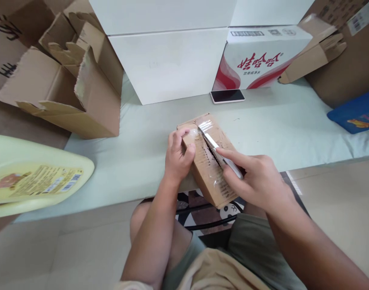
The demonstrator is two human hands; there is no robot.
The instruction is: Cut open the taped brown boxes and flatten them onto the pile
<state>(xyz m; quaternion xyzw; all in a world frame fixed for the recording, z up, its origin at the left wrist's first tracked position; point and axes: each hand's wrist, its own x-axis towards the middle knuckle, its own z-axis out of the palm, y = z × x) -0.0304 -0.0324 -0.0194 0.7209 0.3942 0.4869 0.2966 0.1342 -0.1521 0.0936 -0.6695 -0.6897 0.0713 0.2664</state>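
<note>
A small brown cardboard parcel (207,171) wrapped in clear tape lies at the near edge of a pale green surface (136,149). My left hand (178,155) is closed around the parcel's left side and holds it steady. My right hand (253,179) grips a slim knife (216,149) with a light handle. Its blade lies along the taped seam on top of the parcel, pointing away from me.
An open torn cardboard box (66,84) sits at the left. White boxes (169,60) and a red-and-white printed carton (260,60) stand behind, with a phone (227,96) in front. A yellow bottle (33,177) is at near left, a blue packet (358,112) at right.
</note>
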